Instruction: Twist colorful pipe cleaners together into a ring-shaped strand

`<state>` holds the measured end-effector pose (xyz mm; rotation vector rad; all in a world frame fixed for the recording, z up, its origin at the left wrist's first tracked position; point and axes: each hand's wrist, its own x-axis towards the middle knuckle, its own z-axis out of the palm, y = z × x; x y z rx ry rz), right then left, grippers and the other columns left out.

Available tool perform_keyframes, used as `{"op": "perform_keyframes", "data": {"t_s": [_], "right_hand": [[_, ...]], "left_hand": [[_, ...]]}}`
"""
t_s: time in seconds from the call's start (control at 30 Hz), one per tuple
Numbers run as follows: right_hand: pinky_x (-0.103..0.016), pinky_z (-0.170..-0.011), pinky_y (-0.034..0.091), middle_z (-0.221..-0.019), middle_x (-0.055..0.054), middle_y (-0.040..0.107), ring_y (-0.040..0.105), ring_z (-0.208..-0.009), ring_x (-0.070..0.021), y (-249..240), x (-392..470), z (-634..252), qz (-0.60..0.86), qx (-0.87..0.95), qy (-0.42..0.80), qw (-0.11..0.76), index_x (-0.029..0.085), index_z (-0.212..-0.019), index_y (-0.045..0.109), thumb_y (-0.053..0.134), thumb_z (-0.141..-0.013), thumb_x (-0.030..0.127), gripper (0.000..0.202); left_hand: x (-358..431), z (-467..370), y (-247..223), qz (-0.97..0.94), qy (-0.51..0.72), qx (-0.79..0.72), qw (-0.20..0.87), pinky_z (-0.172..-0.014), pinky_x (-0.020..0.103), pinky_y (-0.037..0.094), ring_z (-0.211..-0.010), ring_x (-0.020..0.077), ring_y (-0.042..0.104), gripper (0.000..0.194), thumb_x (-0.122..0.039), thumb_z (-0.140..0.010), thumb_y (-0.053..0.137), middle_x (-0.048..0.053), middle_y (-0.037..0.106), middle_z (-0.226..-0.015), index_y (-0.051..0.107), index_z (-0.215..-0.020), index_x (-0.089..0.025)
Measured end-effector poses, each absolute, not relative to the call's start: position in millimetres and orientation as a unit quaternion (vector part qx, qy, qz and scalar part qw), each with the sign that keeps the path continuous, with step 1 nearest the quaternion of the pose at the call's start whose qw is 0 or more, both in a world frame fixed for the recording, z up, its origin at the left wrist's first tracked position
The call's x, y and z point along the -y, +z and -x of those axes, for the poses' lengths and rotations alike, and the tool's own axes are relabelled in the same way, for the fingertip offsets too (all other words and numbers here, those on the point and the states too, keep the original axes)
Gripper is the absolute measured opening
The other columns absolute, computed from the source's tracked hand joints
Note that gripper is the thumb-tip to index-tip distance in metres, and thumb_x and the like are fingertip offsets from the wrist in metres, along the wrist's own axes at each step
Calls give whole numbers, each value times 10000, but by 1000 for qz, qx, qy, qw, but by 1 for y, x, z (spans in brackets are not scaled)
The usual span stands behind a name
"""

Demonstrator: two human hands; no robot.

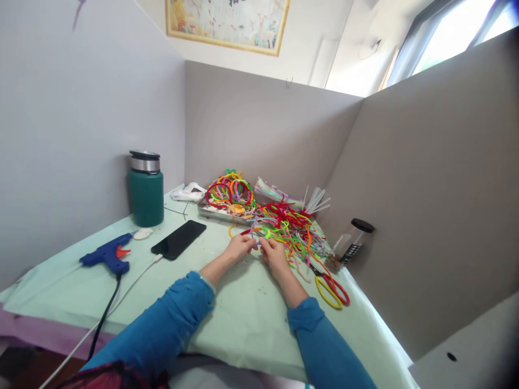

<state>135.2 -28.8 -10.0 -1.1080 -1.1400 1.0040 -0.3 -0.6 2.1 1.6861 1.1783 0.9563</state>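
Observation:
Above the middle of the table, my left hand (pixel 240 247) and my right hand (pixel 274 253) almost touch at the fingertips. Both pinch a purple pipe cleaner (pixel 257 243), part of which sticks up beyond the left fingers. Right behind and to the right of my hands spreads a tangled heap of pipe cleaners (pixel 290 220) in red, green, orange and other colours. Behind it a metal tray (pixel 221 215) holds bent pipe-cleaner shapes (pixel 230 190) and small pale pieces. Scissors (pixel 333 290) with red and yellow handles lie right of my right hand.
On the left are a blue glue gun (pixel 108 254), a phone (pixel 179 239) with a white cable, and a green flask (pixel 146 194). A clear jar with a black lid (pixel 353 243) stands tilted at the right edge. Grey partitions (pixel 259 124) enclose the table.

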Motion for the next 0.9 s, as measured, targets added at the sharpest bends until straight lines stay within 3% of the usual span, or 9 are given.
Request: {"op": "perform_keyframes", "data": {"t_s": [0.13,0.37,0.6,0.73,0.9], "right_hand": [[-205,-347,113,-394,91,354,202,-324,-31,-8,30,-136,432,475,489,590,189,-523,427,677,-646,511,426],[-193,-351,112,-442,81,406,224,-331,-22,-9,31,-137,405,473,518,586,181,-554,437,695,-643,491,413],[-188,-344,117,-456,83,421,242,-326,-20,-7,31,-136,409,462,518,592,184,-574,420,702,-631,494,423],[-182,-344,117,-475,79,445,264,-323,-15,-7,32,-136,399,457,528,595,175,-588,440,705,-641,474,404],[-180,-341,126,-483,77,459,275,-323,-16,-7,32,-136,397,451,533,596,172,-608,461,715,-629,472,393]], "left_hand": [[3,0,4,-654,369,-467,467,-435,234,239,-391,67,311,376,-434,-724,503,-21,456,-455,692,-677,-112],[5,0,4,-642,368,-471,480,-407,236,207,-359,60,275,400,-480,-725,513,-29,430,-416,657,-640,-116],[0,-1,-4,-664,441,-461,390,-462,210,311,-413,85,420,296,-455,-720,539,-38,544,-473,531,-739,-159],[-3,0,-5,-672,470,-436,370,-545,227,379,-519,114,525,269,-435,-716,551,-12,600,-545,497,-695,-172],[-2,1,-2,-677,487,-417,361,-564,236,387,-545,119,538,248,-413,-722,550,-3,605,-581,524,-714,-167]]}}
